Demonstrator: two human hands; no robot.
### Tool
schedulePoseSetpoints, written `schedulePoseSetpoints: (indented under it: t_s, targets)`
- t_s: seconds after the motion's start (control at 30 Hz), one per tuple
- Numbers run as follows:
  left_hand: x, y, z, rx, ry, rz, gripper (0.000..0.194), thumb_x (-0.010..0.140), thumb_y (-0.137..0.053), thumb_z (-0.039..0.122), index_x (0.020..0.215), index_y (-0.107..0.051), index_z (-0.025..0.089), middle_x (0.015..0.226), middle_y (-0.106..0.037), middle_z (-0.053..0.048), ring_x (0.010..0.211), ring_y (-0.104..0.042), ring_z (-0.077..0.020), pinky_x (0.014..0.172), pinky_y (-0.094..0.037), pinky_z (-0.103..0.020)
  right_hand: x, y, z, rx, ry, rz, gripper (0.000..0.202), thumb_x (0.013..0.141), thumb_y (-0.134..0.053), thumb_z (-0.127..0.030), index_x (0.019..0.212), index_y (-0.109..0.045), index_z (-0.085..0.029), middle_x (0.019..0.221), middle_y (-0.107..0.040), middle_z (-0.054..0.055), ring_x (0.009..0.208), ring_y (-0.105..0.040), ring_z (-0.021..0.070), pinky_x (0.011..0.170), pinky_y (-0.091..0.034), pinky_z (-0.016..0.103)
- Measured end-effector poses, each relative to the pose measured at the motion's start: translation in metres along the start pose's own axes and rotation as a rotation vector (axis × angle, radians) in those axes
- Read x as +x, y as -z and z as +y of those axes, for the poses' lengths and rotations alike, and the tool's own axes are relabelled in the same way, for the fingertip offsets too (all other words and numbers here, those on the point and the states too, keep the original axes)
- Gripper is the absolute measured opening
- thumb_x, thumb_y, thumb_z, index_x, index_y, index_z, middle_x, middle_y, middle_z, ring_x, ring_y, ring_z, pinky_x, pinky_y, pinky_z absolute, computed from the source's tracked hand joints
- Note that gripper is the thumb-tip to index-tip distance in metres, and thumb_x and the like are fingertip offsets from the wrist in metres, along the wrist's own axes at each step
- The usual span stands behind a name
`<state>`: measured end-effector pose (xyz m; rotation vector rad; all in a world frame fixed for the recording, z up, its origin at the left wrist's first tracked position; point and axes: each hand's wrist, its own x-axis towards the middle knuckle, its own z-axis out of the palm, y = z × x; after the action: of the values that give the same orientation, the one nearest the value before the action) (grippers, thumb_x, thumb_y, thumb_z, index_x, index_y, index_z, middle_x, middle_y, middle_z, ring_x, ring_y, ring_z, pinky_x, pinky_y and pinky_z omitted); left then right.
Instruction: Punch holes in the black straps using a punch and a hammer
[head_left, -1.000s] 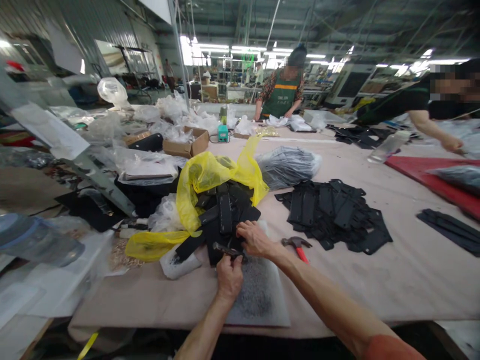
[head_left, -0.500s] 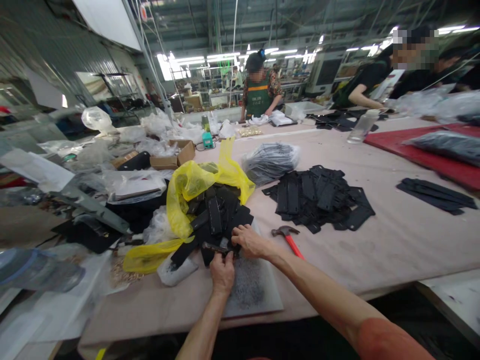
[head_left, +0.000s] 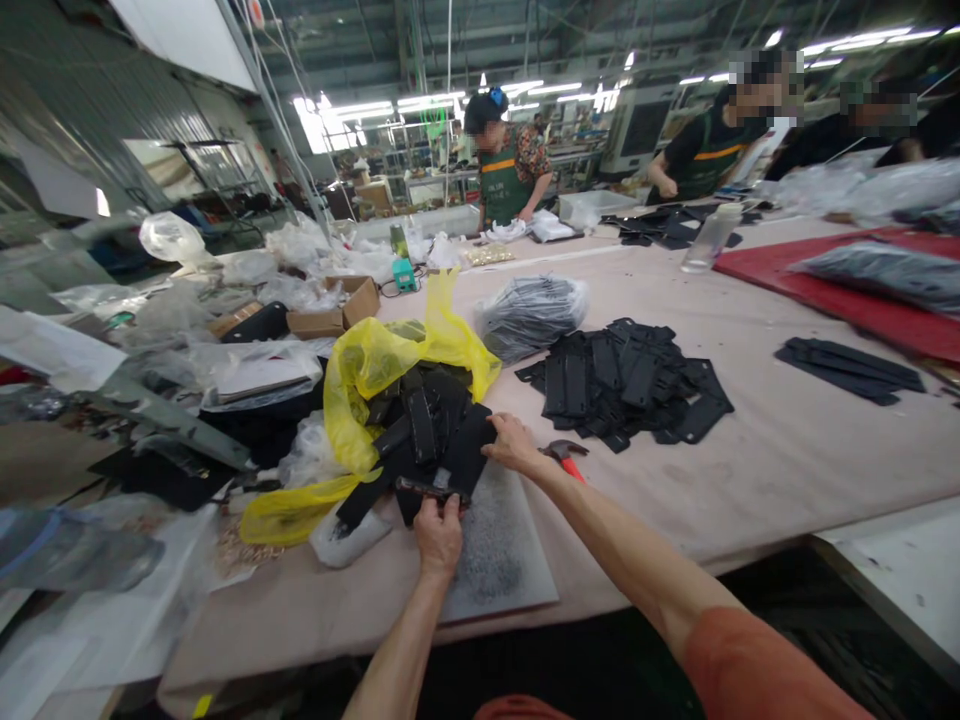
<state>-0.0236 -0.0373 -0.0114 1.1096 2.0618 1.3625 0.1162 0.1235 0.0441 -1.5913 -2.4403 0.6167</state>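
Note:
My left hand [head_left: 439, 535] pinches the near edge of a small dark piece [head_left: 429, 490] in front of the yellow bag. Up and to the right, my right hand [head_left: 511, 443] has its fingers closed on the edge of a flat black strip [head_left: 474, 440]. Behind both hands, more black strips [head_left: 421, 420] lie heaped in the open yellow bag [head_left: 364, 365]. A speckled grey board [head_left: 499, 550] lies under and beside my hands. The hammer [head_left: 566, 458] with a red handle rests right of my right hand, its handle partly hidden by my forearm.
A large pile of black pieces [head_left: 630, 380] lies to the right, with a plastic-wrapped bundle [head_left: 532, 315] behind it. A clear bottle [head_left: 709, 240] stands farther back. Plastic bags and boxes crowd the left. Two people in green aprons are across the table.
My right hand has moved up and away from my left hand, onto the black strip. My left hand still holds the small dark piece. The view has shifted slightly.

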Motion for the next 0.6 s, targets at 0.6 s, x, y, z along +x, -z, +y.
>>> schedulePoseSetpoints:
  t_s: [0.6]
  targets:
    - [-0.002,0.004,0.008,-0.157,0.071,-0.024,0.019,0.080,-0.059,0.035,0.085,-0.064,0.018,0.068,-0.073,-0.005,0.062,-0.071,-0.0220,0.061,-0.056,-0.029,0.015,0.017,0.024,0.320,-0.130,-0.026,0.031,0.065,-0.062,-0.016,0.096,-0.065,-0.017,0.074,-0.061,-0.002,0.066,-0.053,0.0130,0.058,-0.039,0.023]
